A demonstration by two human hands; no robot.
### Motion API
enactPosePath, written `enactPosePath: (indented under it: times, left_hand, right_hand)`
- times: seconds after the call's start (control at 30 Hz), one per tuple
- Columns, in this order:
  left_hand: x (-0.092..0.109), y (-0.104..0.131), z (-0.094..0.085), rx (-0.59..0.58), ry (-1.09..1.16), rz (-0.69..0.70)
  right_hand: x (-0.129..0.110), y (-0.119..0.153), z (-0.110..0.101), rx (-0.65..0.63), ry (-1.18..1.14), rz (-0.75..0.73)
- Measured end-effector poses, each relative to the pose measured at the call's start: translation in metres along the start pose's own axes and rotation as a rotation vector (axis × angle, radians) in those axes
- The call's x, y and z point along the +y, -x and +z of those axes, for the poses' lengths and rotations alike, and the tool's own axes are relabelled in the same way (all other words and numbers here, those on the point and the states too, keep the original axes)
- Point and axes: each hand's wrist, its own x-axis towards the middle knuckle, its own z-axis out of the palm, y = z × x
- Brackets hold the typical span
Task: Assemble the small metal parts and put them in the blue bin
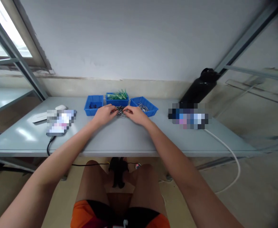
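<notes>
A small pile of thin silvery metal pieces [121, 112] lies on the table between my hands, too small to name exactly. My left hand [105, 113] rests at the pile's left side, its fingers curled and drawn together at the tips. From the right, my right hand [136, 114] reaches into the same pile with thumb and fingertips pinched. Whatever the fingertips hold is hidden or too small to see. Behind the hands stand a blue bin with dark pieces [94, 97], a blue bin with green pieces [117, 103] and a blue bin with silvery pieces [154, 110].
A lit phone [61, 123] with a black cable lies on the left of the grey table [120, 139], near a white object [61, 107]. At the right are a black bottle [198, 88] and another lit device [188, 118] with a white cable. A wall stands behind.
</notes>
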Motion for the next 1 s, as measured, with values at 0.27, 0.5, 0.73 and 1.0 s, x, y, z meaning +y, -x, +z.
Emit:
enactPosePath:
  times: [0.27,0.5,0.73,1.0]
  left_hand:
    - [-0.007,-0.003,-0.001,0.065,0.222,0.187]
    - [-0.007,-0.003,-0.005,0.132,0.248,0.238]
    - [0.004,-0.001,-0.012,0.175,0.335,0.363]
    - [0.007,0.001,-0.011,0.116,0.392,0.220]
  right_hand:
    - [-0.010,0.002,-0.006,-0.044,-0.085,0.009]
    - [-0.021,0.006,-0.010,-0.065,-0.133,-0.018]
    - [-0.027,0.007,-0.007,-0.163,-0.219,-0.030]
    - [-0.029,0.008,-0.006,-0.161,-0.146,-0.012]
